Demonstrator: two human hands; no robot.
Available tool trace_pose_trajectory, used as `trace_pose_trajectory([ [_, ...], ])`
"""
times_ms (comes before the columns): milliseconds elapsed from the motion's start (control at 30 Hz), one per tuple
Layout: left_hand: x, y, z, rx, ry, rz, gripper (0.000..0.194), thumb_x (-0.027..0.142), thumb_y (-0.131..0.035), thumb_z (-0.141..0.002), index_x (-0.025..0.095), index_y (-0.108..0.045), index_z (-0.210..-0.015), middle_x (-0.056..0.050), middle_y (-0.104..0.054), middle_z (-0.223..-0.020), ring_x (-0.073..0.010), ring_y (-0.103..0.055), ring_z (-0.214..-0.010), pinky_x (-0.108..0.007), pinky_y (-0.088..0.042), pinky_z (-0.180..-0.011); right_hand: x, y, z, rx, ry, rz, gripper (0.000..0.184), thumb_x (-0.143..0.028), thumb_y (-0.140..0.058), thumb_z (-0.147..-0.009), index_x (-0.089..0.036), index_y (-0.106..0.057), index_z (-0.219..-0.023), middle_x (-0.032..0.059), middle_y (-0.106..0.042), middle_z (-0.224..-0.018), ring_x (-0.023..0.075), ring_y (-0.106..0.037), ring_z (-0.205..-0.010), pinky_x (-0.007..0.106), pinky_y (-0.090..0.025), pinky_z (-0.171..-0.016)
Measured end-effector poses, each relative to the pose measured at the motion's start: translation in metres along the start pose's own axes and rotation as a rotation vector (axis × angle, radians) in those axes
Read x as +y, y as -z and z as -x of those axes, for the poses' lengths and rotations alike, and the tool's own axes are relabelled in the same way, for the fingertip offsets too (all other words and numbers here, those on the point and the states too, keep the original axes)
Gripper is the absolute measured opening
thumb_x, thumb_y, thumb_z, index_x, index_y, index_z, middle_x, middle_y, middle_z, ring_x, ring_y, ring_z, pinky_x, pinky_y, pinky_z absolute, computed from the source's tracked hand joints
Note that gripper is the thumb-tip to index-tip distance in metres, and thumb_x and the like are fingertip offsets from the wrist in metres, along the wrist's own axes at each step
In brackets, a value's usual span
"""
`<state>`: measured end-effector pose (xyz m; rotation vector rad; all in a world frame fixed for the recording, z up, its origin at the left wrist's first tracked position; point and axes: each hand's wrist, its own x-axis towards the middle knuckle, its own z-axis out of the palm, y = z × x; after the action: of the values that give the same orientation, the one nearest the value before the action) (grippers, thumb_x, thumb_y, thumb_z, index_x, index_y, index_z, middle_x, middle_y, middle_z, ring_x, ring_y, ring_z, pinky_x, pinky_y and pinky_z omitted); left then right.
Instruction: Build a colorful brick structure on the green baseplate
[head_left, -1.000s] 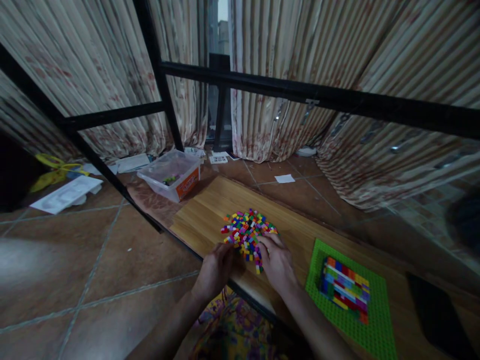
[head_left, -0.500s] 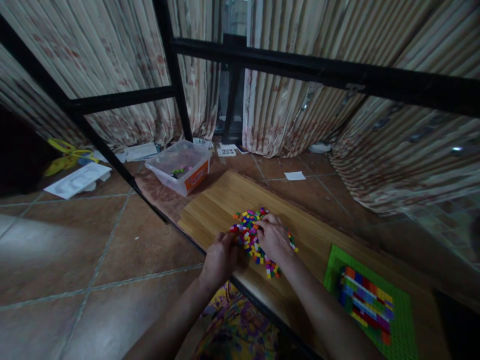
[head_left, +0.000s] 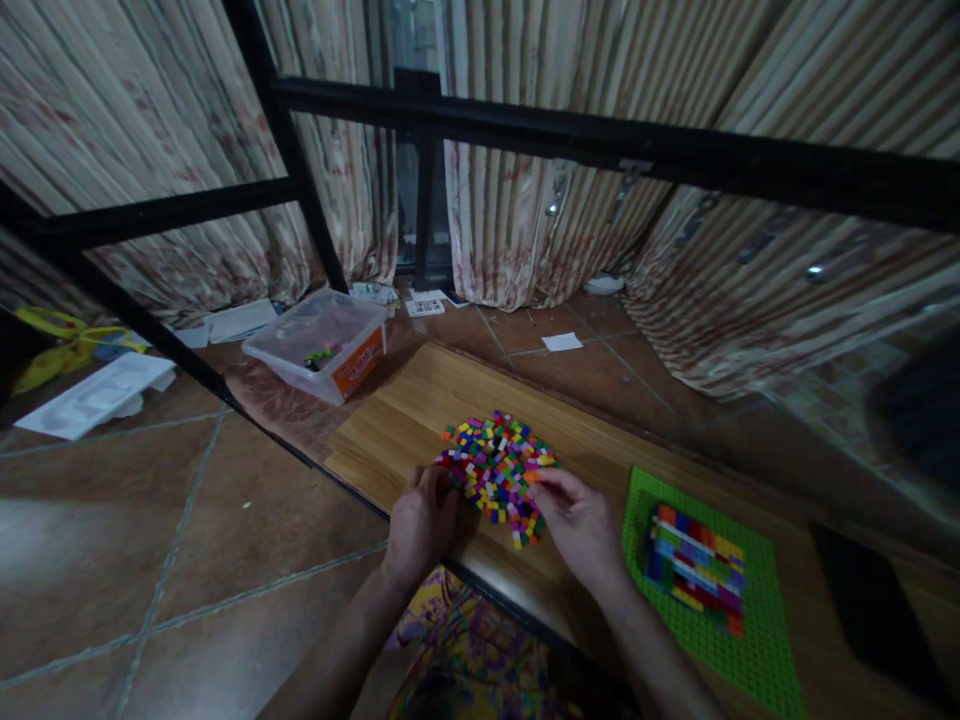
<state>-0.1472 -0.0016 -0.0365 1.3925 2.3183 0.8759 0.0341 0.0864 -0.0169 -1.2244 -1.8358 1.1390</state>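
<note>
A pile of small coloured building bricks (head_left: 499,460) lies loosely spread on the wooden board. At its right edge, my right hand (head_left: 577,515) pinches an orange brick (head_left: 532,477) between thumb and fingertips. My left hand (head_left: 421,520) rests at the pile's near left side with its fingers closed together; whatever they hold is hidden. To the right, a green baseplate (head_left: 637,490) bears a block of built-up bricks (head_left: 697,565) in many colours, several rows across.
Past the board's (head_left: 386,420) far left end stands a clear plastic box (head_left: 300,345) with an orange label. A dark flat object (head_left: 874,600) lies right of the baseplate. Black metal bars (head_left: 525,130) cross in front of curtains (head_left: 540,225). Paper (head_left: 562,342) lies on the tiled floor.
My right hand has drawn back from the middle of the pile to its right edge, with an orange brick now showing in its fingers. The whole view has shifted.
</note>
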Motion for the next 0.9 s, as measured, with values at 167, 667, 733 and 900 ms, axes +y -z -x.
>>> trace_pose_trajectory([
  [167,-0.001,-0.002,-0.004,0.007,-0.030,-0.026,0.023,0.022,-0.052,-0.083,0.018,-0.059,-0.104,-0.007,-0.062,-0.104,-0.0204,-0.064,-0.091,-0.031,-0.051,-0.078,0.025,0.041,0.053,0.146,-0.211,-0.147,0.031,-0.044,-0.066,-0.075,-0.019,-0.070,-0.092,0.0058,-0.073,-0.084,0.0213,-0.068,-0.076,0.033,-0.054,-0.071],
  [667,0.065,-0.031,0.017,-0.008,-0.395,0.087,0.028,0.029,-0.049,-0.086,0.018,-0.058,-0.110,-0.008,-0.062,-0.104,-0.0137,-0.062,-0.068,-0.026,-0.053,-0.062,0.077,0.129,0.076,0.488,-0.200,0.127,0.029,-0.040,-0.056,-0.081,-0.018,-0.064,-0.098,0.0100,-0.072,-0.096,0.0233,-0.068,-0.088,0.038,-0.052,-0.079],
  [733,0.087,-0.047,0.023,-0.120,-0.482,0.117,0.029,0.024,-0.048,-0.086,0.019,-0.058,-0.112,-0.008,-0.062,-0.106,-0.0158,-0.064,-0.078,-0.028,-0.054,-0.070,0.073,0.127,0.068,0.464,-0.211,0.144,0.024,-0.038,-0.054,-0.081,-0.019,-0.064,-0.093,0.0082,-0.072,-0.092,0.0221,-0.068,-0.086,0.036,-0.052,-0.078],
  [900,0.130,-0.087,0.027,-0.382,-0.642,0.149,0.038,0.019,-0.049,-0.084,0.021,-0.053,-0.122,-0.009,-0.055,-0.122,-0.0181,-0.061,-0.099,-0.033,-0.052,-0.089,0.068,0.123,0.058,0.453,-0.202,0.256,0.021,-0.033,-0.050,-0.083,-0.020,-0.065,-0.089,0.0060,-0.072,-0.089,0.0208,-0.067,-0.079,0.034,-0.051,-0.074],
])
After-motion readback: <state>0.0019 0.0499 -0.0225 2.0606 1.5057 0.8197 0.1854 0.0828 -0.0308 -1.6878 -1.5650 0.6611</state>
